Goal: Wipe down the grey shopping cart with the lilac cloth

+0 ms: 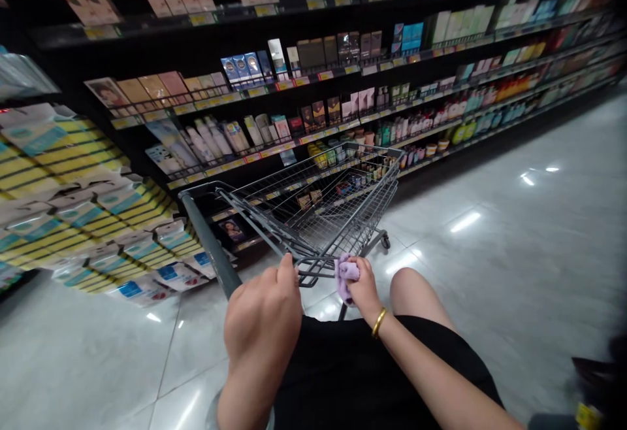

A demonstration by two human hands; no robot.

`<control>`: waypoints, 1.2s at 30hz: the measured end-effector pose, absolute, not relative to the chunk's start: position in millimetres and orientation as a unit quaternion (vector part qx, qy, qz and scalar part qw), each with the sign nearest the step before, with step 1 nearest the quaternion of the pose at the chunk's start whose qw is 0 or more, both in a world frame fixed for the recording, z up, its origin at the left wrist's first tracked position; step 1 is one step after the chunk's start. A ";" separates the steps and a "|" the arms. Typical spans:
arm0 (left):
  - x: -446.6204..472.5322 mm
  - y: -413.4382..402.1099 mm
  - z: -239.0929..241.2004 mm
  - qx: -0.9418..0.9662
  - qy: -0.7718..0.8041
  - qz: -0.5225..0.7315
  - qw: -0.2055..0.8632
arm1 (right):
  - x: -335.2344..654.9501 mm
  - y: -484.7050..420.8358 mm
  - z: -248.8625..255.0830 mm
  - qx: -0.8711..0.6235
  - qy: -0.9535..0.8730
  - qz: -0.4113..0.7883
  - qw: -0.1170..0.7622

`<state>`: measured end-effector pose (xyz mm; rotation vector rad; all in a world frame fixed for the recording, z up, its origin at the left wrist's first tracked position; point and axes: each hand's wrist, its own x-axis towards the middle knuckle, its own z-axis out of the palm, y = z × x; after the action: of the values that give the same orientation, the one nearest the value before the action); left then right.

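Note:
A grey wire shopping cart (337, 234) stands in front of me, with no goods visible in its basket. My left hand (264, 315) is closed, thumb on top, around the near end of the cart's frame, where the grey handle (208, 244) runs under it. The exact spot of its grip is hidden by the fingers. My right hand (366, 286) pinches a bunched lilac cloth (345, 278) against a bar at the cart's near side. A gold bracelet (379, 323) circles the right wrist.
Long shelves of boxed and bottled goods (313, 54) line the far side of the cart. Yellow-striped packs (93, 208) are stacked at left. Shiny tiled floor (514, 221) stretches to the right. A dark object with a yellow label (589, 415) sits at bottom right.

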<state>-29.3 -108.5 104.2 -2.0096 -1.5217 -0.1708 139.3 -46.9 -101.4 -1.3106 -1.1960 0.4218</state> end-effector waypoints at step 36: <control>13.7 -99.1 108.4 -0.829 -0.478 -0.187 0.222 | 118.8 -52.2 -94.3 -0.457 -0.640 0.135 0.603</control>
<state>13.7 -99.1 108.4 -2.2903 -1.3192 -0.5176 118.8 -52.2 -94.3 -1.0575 -1.4809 0.3125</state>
